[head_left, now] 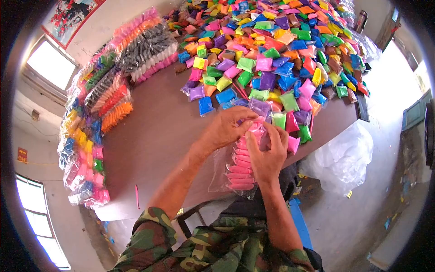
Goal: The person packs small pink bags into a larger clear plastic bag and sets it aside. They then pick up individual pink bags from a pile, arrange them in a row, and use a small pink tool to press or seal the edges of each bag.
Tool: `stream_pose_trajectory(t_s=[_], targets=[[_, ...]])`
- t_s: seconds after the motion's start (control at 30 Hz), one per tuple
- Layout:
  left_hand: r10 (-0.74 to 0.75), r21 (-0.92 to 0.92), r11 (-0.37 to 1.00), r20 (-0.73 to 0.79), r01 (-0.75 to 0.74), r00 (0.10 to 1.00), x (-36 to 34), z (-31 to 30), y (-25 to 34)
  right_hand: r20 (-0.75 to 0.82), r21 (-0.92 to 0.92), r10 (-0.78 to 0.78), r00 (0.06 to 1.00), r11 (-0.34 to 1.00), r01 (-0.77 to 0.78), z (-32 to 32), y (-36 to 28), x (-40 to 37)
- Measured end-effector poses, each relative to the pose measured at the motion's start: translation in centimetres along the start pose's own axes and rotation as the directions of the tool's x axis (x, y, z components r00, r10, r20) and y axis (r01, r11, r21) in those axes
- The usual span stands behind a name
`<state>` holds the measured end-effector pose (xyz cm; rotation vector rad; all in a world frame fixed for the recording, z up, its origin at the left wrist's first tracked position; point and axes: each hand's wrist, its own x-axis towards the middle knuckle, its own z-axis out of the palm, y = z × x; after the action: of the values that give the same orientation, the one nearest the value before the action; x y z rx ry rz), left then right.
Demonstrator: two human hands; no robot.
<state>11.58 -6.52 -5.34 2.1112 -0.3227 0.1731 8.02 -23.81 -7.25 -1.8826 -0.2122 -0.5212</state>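
Observation:
In front of me a clear plastic bag (219, 174) holds a row of small pink packets (240, 168), stacked along its length. It lies at the near edge of the table. My left hand (230, 127) pinches at the far end of this bag, thumb and forefinger together. From the other side my right hand (268, 154) grips the same end, its thumb against the pink packets and its fingers curled. Just beyond the fingertips lies a purple packet (260, 107). A loose pink packet (293, 144) sits to the right of my right hand.
A large heap of coloured packets (263, 63) covers the far side of the brown table (158, 131). Filled bags (147, 45) are piled at the left. A thin pink stick (137, 196) lies near the front edge. Crumpled clear plastic (340, 158) hangs at the right.

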Motion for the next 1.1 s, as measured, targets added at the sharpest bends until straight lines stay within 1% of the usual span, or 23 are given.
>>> stream_pose_trajectory(t_s=[0.03, 0.13, 0.23, 0.33, 0.37, 0.43, 0.47, 0.53, 0.63, 0.67, 0.73, 0.8, 0.83, 0.93, 1.03, 1.07, 1.1], targets=[[0.038, -0.034, 0.999, -0.028, -0.039, 0.999, 0.0, 0.2, -0.5, 0.002, -0.072, -0.032, 0.999, 0.997, 0.033, 0.1, -0.1, 0.5], [0.158, 0.086, 0.983, 0.03, -0.16, 0.987, 0.2, -0.1, -1.7, 0.073, 0.045, 0.117, 0.99, 0.992, -0.121, 0.2, -0.6, 1.5], [0.054, -0.014, 0.998, 0.007, -0.054, 0.999, 0.0, 0.5, -1.9, 0.07, 0.061, 0.104, 0.992, 0.992, -0.109, 0.6, -0.2, 1.6], [0.108, 0.104, 0.989, -0.011, -0.106, 0.994, -0.1, 1.3, -1.7, 0.031, 0.109, -0.049, 0.998, 0.993, 0.045, 1.2, -0.5, 0.9], [0.085, 0.078, 0.993, -0.026, -0.083, 0.996, -0.2, 1.5, -1.8, 0.006, 0.101, -0.091, 0.996, 0.991, 0.09, 1.7, 0.0, 0.6], [0.044, 0.026, 0.999, -0.055, -0.043, 0.997, -0.2, 1.9, -1.9, 0.022, 0.145, -0.04, 0.999, 0.989, 0.037, 1.9, -0.1, 0.5], [-0.003, -0.026, 1.0, -0.081, 0.001, 0.997, -0.3, 1.9, -2.0, 0.032, 0.164, -0.014, 0.999, 0.986, 0.009, 1.8, -0.2, 0.5], [-0.099, -0.137, 0.987, -0.124, 0.081, 0.987, -0.6, 1.7, -2.2, 0.106, 0.154, -0.009, 0.994, 0.988, -0.007, 1.0, -0.4, 0.5], [-0.076, -0.294, 0.956, -0.22, 0.008, 0.973, -1.8, 0.7, -2.1, 0.183, 0.12, -0.016, 0.983, 0.993, -0.006, -0.3, -0.7, 0.7], [-0.089, -0.332, 0.943, -0.215, 0.014, 0.973, -2.3, 0.1, -1.9, 0.198, 0.106, -0.018, 0.98, 0.994, -0.003, -0.6, -0.6, 0.7], [-0.12, -0.403, 0.915, -0.209, 0.026, 0.97, -3.7, -1.2, -1.1, 0.16, 0.12, -0.085, 0.983, 0.991, 0.066, -0.9, -0.5, 0.5], [-0.199, -0.282, 0.951, -0.235, 0.129, 0.951, -5.3, -2.5, -0.6, 0.117, 0.132, -0.154, 0.981, 0.981, 0.138, -1.0, -0.2, 0.4], [-0.239, -0.223, 0.957, -0.25, 0.184, 0.938, -6.3, -2.9, -0.2, 0.121, 0.161, -0.062, 0.991, 0.986, 0.042, -1.1, 0.5, -0.4], [-0.321, 0.055, 0.937, -0.253, 0.345, 0.912, -10.5, -4.1, 2.9, 0.103, 0.164, -0.056, 0.993, 0.986, 0.039, -2.5, 1.4, -1.6], [-0.353, 0.282, 0.861, -0.267, 0.423, 0.897, -15.6, -3.3, 5.8, 0.089, 0.13, 0.008, 0.996, 0.991, -0.02, -3.4, 2.2, -3.2], [-0.421, 0.242, 0.845, -0.249, 0.477, 0.872, -17.1, -2.6, 6.4, 0.085, 0.12, 0.027, 0.996, 0.992, -0.037, -3.6, 2.2, -3.7], [-0.485, 0.203, 0.824, -0.23, 0.529, 0.844, -18.5, -1.8, 7.0, 0.122, 0.153, 0.121, 0.985, 0.978, -0.139, -3.9, 1.0, -3.9]])
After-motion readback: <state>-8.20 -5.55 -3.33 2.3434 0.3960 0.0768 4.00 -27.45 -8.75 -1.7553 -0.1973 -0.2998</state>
